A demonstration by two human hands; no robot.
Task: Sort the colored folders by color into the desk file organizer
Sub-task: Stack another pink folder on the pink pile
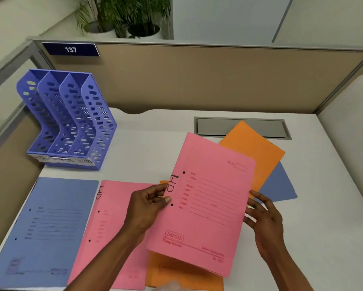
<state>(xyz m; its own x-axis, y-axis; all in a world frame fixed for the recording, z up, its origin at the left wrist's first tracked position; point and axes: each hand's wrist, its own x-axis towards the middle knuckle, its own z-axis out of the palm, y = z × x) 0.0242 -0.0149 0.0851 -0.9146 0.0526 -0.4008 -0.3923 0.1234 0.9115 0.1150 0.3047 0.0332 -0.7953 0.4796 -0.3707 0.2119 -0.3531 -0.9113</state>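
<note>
A pink folder (pixel 208 206) marked "HR" is lifted above the desk. My left hand (pixel 149 206) pinches its left edge, thumb on top. My right hand (pixel 264 219) touches its right edge with spread fingers. Flat on the desk lie a blue folder (pixel 44 227) at the left, a second pink folder (pixel 111 234) beside it, and an orange folder (pixel 182 274) under the held one. Further back lie another orange folder (pixel 254 148) and a blue folder (pixel 279 185). The blue-violet file organizer (pixel 71 118) with three slots stands at the back left, nothing in it.
A grey cable hatch (pixel 218 127) is set into the white desk (pixel 155 143) behind the folders. Beige partition walls (pixel 197 80) close the desk at the back and left, with a "137" sign (pixel 71 49). Potted plants (pixel 130 15) stand beyond the partition.
</note>
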